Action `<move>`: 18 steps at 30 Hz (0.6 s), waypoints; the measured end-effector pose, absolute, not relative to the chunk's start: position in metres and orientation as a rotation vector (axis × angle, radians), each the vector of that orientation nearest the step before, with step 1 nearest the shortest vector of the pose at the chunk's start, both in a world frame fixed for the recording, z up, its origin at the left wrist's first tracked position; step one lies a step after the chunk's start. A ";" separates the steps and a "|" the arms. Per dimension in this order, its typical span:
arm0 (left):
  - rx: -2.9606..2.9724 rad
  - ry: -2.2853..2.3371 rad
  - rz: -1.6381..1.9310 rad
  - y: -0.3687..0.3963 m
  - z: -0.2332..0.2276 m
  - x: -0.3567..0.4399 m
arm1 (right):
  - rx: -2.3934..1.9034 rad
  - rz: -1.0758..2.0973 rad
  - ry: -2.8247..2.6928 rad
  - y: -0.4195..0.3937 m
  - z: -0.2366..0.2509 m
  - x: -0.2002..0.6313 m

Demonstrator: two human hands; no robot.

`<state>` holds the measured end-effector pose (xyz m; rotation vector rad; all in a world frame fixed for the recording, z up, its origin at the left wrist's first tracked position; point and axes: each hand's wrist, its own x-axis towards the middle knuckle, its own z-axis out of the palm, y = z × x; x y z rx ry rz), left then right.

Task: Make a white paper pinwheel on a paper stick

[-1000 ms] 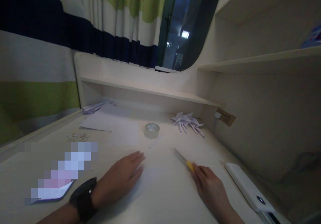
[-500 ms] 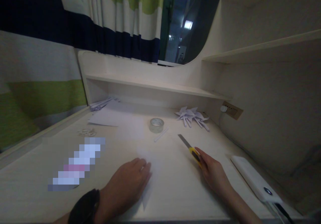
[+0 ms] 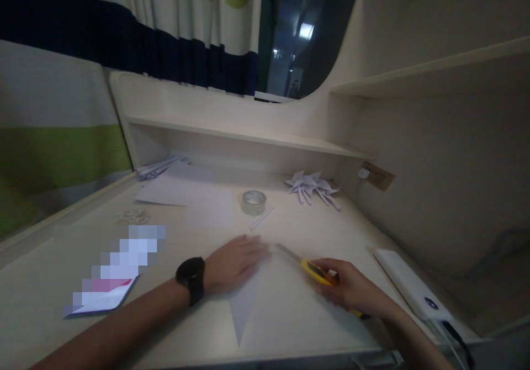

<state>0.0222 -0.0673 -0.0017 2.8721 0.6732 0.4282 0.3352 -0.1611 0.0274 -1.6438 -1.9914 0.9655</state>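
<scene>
- Right hand grips a yellow-and-black plastic utility knife by its handle, steel blade extended, likely for control
- Left hand lies flat, fingers extended, over a white pointed paper piece on the pale desk, probably steadying it
- Clear round tape roll and thin white stick lie just beyond, seemingly within reach
- White paper pinwheels rest farther back, perhaps out of the way

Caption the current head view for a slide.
Left hand over white paper, right hand gripping a yellow utility knife, blade extended.
</scene>
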 end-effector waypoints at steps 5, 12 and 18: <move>2.812 0.879 0.592 -0.069 -0.010 0.033 | -1.679 0.511 -2.209 -0.176 0.034 0.330; 2.721 0.939 0.764 -0.070 -0.011 0.037 | -1.659 0.423 -2.285 -0.181 0.036 0.306; 2.498 0.964 0.812 -0.061 -0.012 0.035 | -1.625 0.403 -2.323 -0.181 0.035 0.296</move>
